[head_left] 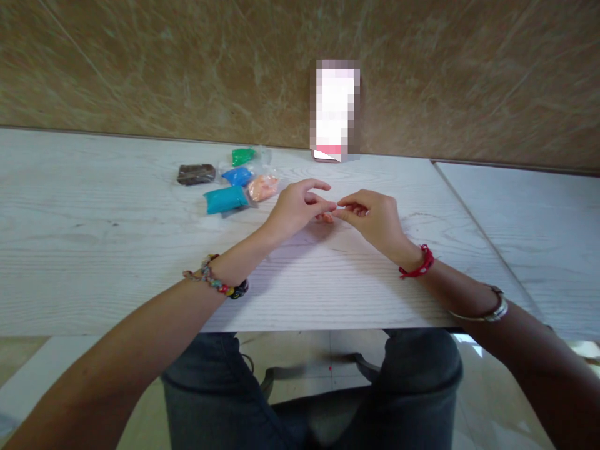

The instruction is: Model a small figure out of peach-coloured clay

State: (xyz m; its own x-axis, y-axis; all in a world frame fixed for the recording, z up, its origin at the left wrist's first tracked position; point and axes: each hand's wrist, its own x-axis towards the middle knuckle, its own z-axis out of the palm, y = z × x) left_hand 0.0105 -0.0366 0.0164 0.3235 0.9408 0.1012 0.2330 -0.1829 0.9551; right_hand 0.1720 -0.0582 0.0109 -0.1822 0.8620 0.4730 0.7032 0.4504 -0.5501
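Note:
My left hand [296, 207] and my right hand [370, 219] meet fingertip to fingertip over the middle of the white wooden table [117, 250]. Both pinch a small piece of peach-coloured clay [325, 217] between them, mostly hidden by the fingers. A beaded bracelet sits on my left wrist, a red thread and a metal bangle on my right arm.
Several small bags of clay lie left of my hands: brown [195, 174], green [243, 155], blue [237, 176], teal [225, 199] and peach [263, 187]. A phone [334, 112] leans upright against the marbled wall. A second table [525, 212] adjoins on the right.

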